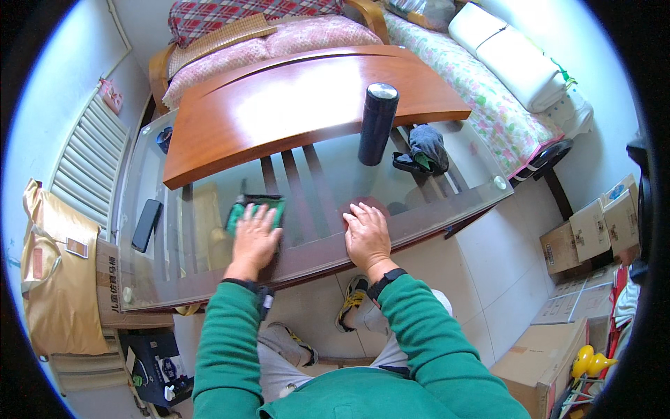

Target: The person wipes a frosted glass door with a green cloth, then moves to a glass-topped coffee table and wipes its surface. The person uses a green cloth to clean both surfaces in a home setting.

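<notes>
Left hand (256,234) spread flat, unclenched, on a green cloth (234,215), right hand (368,234) resting loosely uncurled on the glass surface (419,201); dark flask (379,127) upright beyond

Home living room, sofa (321,35) is standing at eleven o'clock, floral bedding (474,84) is lying toward one-thirty

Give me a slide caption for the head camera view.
Left hand flat on a green cloth, right hand on the glass tabletop, dark flask beyond.
</notes>
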Demonstrator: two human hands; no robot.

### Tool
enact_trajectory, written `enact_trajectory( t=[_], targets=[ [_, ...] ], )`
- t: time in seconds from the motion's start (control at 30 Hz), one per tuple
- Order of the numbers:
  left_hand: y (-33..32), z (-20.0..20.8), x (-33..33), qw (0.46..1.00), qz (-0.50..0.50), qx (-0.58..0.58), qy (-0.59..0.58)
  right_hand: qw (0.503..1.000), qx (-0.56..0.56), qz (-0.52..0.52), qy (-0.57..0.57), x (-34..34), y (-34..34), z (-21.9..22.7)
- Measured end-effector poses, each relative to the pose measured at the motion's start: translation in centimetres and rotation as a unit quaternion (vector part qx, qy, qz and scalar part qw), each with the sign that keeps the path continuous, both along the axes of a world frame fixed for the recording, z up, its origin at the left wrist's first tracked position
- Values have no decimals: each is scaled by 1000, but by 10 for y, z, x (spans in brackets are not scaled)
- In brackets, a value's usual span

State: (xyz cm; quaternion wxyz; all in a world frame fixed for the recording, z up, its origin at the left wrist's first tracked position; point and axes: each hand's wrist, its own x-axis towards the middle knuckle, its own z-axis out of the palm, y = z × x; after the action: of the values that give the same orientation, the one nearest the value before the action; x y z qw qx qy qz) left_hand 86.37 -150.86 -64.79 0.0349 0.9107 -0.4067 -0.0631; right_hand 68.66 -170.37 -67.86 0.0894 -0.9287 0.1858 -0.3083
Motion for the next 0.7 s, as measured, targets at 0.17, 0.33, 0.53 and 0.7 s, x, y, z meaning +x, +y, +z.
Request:
enact_trajectory(
  t=[0.17,0.33,0.53,0.7],
  targets=[
    [108,-9,50,985,169,-11,-23,1000,2,-2,1,1,0,-3],
    [220,-27,66,947,316,8,-57,1000,-4,-4,12,1,-1,-3],
    [251,-39,66,918,385,44,-86,1000,-2,-5,9,1,1,-3],
    [195,-37,39,938,330,44,-94,1000,-3,-3,1,2,1,-3]
  ],
)
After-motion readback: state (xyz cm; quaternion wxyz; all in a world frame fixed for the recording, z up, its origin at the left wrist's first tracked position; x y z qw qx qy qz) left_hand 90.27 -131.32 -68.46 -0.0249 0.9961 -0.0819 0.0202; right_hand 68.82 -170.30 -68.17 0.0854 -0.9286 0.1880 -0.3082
